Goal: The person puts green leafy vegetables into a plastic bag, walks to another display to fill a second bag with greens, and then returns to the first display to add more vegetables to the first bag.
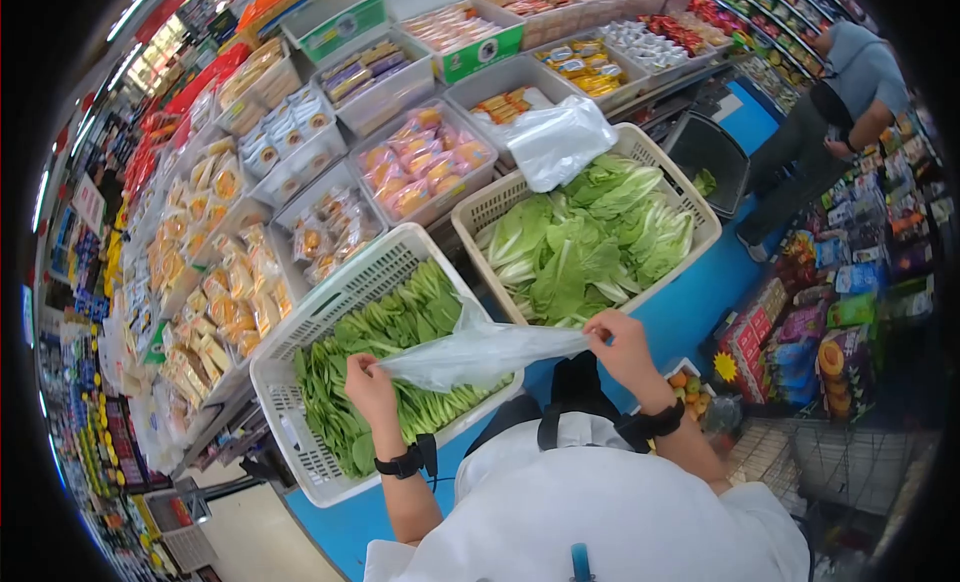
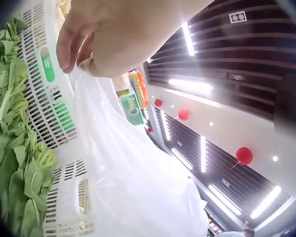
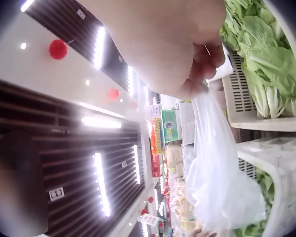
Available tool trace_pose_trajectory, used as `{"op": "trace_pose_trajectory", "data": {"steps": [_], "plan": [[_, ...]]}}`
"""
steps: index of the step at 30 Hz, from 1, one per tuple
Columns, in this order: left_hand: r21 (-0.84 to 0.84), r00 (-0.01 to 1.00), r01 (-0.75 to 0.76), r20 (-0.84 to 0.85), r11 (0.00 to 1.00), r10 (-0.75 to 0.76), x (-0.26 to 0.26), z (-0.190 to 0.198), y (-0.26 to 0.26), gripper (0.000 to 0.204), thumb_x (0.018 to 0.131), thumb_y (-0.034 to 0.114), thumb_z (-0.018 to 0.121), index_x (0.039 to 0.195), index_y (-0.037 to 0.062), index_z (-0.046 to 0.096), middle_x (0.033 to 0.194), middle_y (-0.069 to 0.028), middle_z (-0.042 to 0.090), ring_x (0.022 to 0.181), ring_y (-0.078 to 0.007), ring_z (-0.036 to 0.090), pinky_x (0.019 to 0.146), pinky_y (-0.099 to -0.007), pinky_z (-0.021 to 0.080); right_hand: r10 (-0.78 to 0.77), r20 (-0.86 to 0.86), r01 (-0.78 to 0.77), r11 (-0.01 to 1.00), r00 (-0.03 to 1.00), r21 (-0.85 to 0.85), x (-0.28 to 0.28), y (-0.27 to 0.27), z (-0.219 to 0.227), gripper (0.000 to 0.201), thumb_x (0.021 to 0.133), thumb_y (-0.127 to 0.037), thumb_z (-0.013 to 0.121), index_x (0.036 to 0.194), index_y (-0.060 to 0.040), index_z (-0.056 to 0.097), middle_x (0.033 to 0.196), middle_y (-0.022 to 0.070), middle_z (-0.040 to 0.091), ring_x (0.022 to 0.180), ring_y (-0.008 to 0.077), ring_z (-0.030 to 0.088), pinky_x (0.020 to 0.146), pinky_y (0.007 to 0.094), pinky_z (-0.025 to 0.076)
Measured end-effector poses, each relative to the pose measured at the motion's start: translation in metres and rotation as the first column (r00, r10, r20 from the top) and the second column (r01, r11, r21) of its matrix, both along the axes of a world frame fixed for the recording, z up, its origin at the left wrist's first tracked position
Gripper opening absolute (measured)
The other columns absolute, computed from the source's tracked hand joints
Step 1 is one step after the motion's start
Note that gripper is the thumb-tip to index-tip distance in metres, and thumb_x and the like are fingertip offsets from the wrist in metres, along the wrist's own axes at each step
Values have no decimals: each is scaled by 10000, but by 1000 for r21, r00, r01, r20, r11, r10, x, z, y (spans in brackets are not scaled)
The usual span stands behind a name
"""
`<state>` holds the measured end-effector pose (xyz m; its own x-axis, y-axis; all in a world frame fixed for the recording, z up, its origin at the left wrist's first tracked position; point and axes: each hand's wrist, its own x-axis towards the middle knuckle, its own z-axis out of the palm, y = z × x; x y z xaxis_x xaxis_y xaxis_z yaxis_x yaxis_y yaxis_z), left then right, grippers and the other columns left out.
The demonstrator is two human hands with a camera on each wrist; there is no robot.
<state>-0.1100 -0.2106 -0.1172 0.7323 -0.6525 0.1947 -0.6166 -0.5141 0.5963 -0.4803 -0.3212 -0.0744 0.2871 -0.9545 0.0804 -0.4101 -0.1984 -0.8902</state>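
A translucent plastic bag (image 1: pixel 480 350) is stretched sideways between my two hands, over the near part of a white crate (image 1: pixel 268 382) of dark leafy greens (image 1: pixel 345 367). My left hand (image 1: pixel 372 392) pinches one end of it between thumb and fingers, as the left wrist view also shows. At the other end my right hand (image 1: pixel 622 350) pinches the bag, in front of a beige crate (image 1: pixel 700 197) of pale green lettuce-like leaves (image 1: pixel 590 237). A stack of clear plastic bags (image 1: pixel 560 142) lies over the far rim of that beige crate.
Bins of packaged snacks (image 1: pixel 425 162) rise behind the crates. A dark bin (image 1: pixel 708 152) stands right of the beige crate, near a person (image 1: pixel 850 102) in grey. Snack packs (image 1: pixel 800 352) are stacked at the right, above a wire cart (image 1: pixel 800 452).
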Motion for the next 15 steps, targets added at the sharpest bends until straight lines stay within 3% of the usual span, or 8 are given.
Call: {"op": "trace_pose_trajectory", "data": {"steps": [1, 2, 4, 5, 7, 9, 11, 15], "plan": [[-127, 947, 21, -315, 992, -60, 0, -4, -5, 106, 844, -60, 473, 922, -13, 529, 812, -106, 580, 650, -191, 590, 591, -320, 473, 89, -132, -77, 992, 987, 98, -5, -2, 9, 187, 773, -24, 656, 959, -40, 666, 936, 88, 635, 779, 198, 607, 665, 275, 472], [-245, 794, 0, -590, 970, -149, -3, -3, -10, 136, 855, -71, 435, 931, -9, 529, 820, -89, 580, 650, -161, 587, 574, -293, 472, 71, -133, -59, 994, 989, 95, -5, 0, 17, 187, 773, -24, 656, 959, -40, 666, 936, 88, 635, 779, 198, 607, 665, 275, 472], [-282, 775, 96, -580, 955, -249, -32, 23, -25, 202, 866, -89, 379, 948, 5, 538, 836, -69, 578, 671, -123, 589, 564, -262, 477, 221, -68, -224, 973, 973, -54, 5, 6, 33, 349, 755, -66, 710, 1097, -80, 640, 1148, 125, 604, 1059, 253, 595, 908, 358, 463], [-305, 721, 217, -591, 927, -363, -53, 43, -33, 216, 856, -95, 386, 965, 5, 544, 836, -72, 575, 672, -116, 588, 576, -259, 478, 208, -69, -212, 976, 976, -53, 13, 9, 45, 349, 755, -66, 710, 1097, -80, 640, 1148, 125, 604, 1059, 253, 595, 908, 358, 463], [-321, 674, 467, -475, 824, -566, -94, 72, -43, 251, 838, -101, 406, 1008, 7, 556, 834, -82, 564, 697, -128, 594, 618, -264, 482, 137, -241, -218, 910, 961, -352, 36, 15, 64, 523, 737, -170, 750, 1235, -146, 593, 1276, 130, 516, 1230, 285, 482, 1049, 434, 333], [-292, 664, 597, -342, 747, -664, -125, 96, -50, 272, 829, -102, 419, 1033, 8, 562, 833, -89, 556, 720, -147, 601, 648, -272, 485, 191, -221, -264, 889, 956, -374, 51, 14, 56, 504, 736, -176, 748, 1217, -153, 597, 1234, 117, 545, 1201, 279, 503, 1049, 461, 319], [-325, 413, 766, -411, 554, -812, -142, 121, -52, 294, 816, -101, 477, 1069, 17, 569, 862, -117, 565, 790, -226, 609, 717, -302, 482, 318, -227, -382, 850, 921, -362, 51, 6, 32, 345, 764, -127, 683, 1106, -139, 641, 1071, 103, 630, 1058, 287, 585, 975, 461, 386], [-95, 504, 781, -487, 617, -714, -133, 141, -49, 300, 815, -91, 526, 1084, 30, 577, 892, -139, 586, 849, -320, 601, 760, -365, 486, 83, -220, -141, 954, 972, -265, 29, -5, 27, 264, 748, -1, 557, 961, -83, 689, 913, 131, 661, 859, 344, 625, 742, 408, 498]]}}
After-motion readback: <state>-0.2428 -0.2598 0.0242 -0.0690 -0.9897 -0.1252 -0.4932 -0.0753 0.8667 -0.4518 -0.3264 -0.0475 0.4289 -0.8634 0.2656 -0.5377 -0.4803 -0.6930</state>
